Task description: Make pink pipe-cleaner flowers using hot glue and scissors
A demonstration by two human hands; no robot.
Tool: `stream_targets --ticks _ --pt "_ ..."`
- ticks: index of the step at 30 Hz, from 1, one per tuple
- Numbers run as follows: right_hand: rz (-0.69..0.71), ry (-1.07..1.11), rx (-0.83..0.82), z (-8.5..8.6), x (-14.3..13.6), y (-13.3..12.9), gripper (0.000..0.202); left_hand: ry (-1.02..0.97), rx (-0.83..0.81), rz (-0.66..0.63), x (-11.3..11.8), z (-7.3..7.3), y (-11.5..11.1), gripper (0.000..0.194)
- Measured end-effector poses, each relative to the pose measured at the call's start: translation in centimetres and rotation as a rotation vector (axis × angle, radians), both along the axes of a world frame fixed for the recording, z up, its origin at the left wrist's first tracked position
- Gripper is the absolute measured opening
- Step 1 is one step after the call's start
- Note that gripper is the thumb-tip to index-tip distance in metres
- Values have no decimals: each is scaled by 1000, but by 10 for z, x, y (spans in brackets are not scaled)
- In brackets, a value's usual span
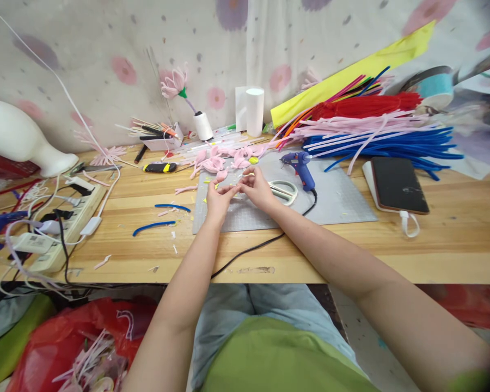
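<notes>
My left hand [221, 202] and my right hand [256, 188] meet over the grey cutting mat [338, 201], their fingertips pinched close together. What they hold between them is too small and covered to make out. A pink fuzzy petal shape [222, 175] shows just beyond my left fingers. Several looped pink pipe-cleaner petals [212, 162] lie behind the hands, with a small yellow piece [253, 160] near my right fingers. Scissors with pale handles [288, 191] rest partly under my right wrist. To their right lies a blue glue gun [302, 170].
Bundles of blue [375, 144] and red pipe cleaners [367, 106] fill the back right, near a black-topped device [399, 184]. A yellow-black utility knife [159, 167] and a power strip [73, 223] lie left. The black cord [249, 250] crosses the table front.
</notes>
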State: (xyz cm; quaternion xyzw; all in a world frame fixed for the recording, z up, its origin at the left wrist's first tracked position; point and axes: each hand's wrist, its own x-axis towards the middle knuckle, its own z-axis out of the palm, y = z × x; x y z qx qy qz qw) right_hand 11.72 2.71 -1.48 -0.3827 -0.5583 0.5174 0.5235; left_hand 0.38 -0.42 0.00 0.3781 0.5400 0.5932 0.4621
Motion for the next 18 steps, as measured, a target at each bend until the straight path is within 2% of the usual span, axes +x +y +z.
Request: stream_targets --ticks 6,12,18 --pt "5 61 -32 -2 0 3 39 -19 -21 18 0 1 1 59" --pt "-57 -3 51 -4 2 0 36 5 -22 4 -1 4 -1 59" --pt "-49 -40 98 -4 1 -2 35 -8 -19 41 -1 0 1 59"
